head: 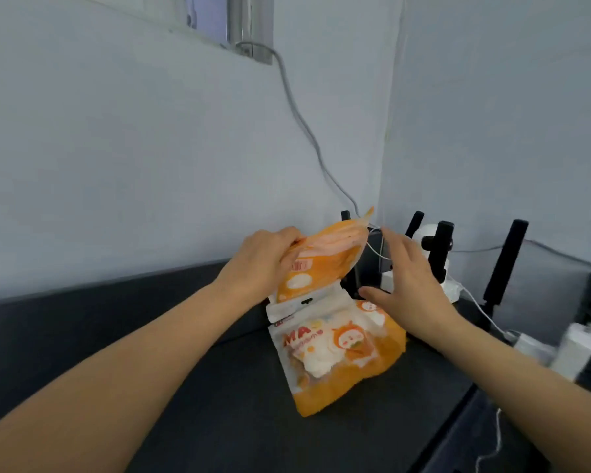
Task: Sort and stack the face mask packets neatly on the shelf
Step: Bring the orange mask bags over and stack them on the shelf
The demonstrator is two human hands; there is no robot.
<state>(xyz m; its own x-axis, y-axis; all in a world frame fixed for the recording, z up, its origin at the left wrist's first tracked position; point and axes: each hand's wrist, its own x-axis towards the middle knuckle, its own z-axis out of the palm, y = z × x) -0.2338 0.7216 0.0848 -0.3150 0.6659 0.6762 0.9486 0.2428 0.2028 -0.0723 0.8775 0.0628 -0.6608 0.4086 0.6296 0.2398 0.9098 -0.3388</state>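
orange mask packet (338, 363) is lying flat on the dark shelf (202, 397). behind it, left hand (258, 264) is pinching a second packet (321, 257), tilted up; right hand (411, 288) is hovering empty, fingers spread. lining up edges before lowering should keep the stack neat.

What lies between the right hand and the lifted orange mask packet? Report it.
Head view: a thin white wire crossing in front of a black device; the right hand is clear of the lifted orange mask packet.

Lying packet (335, 363): large orange letters "MA" near its top-left corner; the smaller line beneath is illegible. Raised packet (321, 257): red barcode label (299, 266), digits unreadable.
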